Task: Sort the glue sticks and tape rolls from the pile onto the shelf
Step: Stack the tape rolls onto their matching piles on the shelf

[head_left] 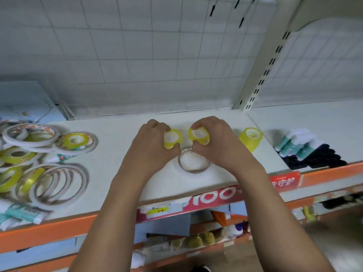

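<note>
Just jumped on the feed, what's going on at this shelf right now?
A person is sorting stationery on the shelf. The left hand grips one small yellow tape roll and the right hand grips a second yellow roll, both beside a clear tape ring lying flat. A third yellow roll stands to the right, near stacked glue sticks. The mixed pile at left is still unsorted.
</note>
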A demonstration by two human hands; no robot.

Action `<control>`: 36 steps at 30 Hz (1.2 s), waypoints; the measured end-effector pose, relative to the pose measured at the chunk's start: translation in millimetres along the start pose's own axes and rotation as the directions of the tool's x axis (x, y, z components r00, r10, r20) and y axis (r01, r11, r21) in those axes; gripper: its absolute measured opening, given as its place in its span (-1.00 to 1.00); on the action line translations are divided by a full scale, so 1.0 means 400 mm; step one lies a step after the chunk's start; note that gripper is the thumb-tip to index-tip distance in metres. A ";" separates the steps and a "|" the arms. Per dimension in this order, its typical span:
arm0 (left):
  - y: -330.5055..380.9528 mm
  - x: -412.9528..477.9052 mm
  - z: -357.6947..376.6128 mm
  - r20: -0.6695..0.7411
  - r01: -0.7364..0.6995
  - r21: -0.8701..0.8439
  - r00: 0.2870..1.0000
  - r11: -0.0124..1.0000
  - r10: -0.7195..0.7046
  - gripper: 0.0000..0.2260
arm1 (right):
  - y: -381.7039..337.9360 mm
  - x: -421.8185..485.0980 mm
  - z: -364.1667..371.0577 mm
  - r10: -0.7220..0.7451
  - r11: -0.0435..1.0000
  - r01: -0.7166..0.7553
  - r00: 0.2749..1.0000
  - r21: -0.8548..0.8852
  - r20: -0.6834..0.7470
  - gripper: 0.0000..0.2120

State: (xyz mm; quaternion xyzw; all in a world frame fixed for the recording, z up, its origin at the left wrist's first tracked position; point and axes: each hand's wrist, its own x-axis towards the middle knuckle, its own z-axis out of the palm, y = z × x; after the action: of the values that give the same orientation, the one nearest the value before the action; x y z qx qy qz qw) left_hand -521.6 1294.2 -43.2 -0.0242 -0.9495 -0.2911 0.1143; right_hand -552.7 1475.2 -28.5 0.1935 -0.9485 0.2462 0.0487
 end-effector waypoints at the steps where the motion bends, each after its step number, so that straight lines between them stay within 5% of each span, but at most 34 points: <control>1: 0.028 0.011 0.018 0.009 -0.013 -0.006 1.000 1.000 0.013 -0.58 | 0.029 -0.007 -0.022 0.012 1.000 -0.012 1.000 0.003 -0.019 -0.64; 10: 0.216 0.084 0.157 0.037 -0.067 -0.022 0.997 0.997 0.068 -0.56 | 0.255 -0.043 -0.166 0.057 0.998 -0.059 0.993 -0.011 -0.105 -0.65; 28: 0.362 0.112 0.241 -0.048 -0.012 -0.027 0.999 1.000 0.011 -0.56 | 0.423 -0.042 -0.175 -0.021 0.995 0.014 0.997 0.095 0.071 -0.31; 36: 0.416 0.117 0.296 0.055 -0.112 -0.008 0.992 0.994 0.112 -0.55 | 0.463 -0.061 -0.181 -0.006 0.988 -0.011 0.994 0.152 0.107 -0.50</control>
State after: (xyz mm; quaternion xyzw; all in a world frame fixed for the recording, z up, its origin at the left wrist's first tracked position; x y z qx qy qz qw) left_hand -572.3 1497.2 -36.5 -0.0860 -0.9487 -0.2859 0.1039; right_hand -603.0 1667.6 -52.8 0.2085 -0.9283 0.3073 -0.0174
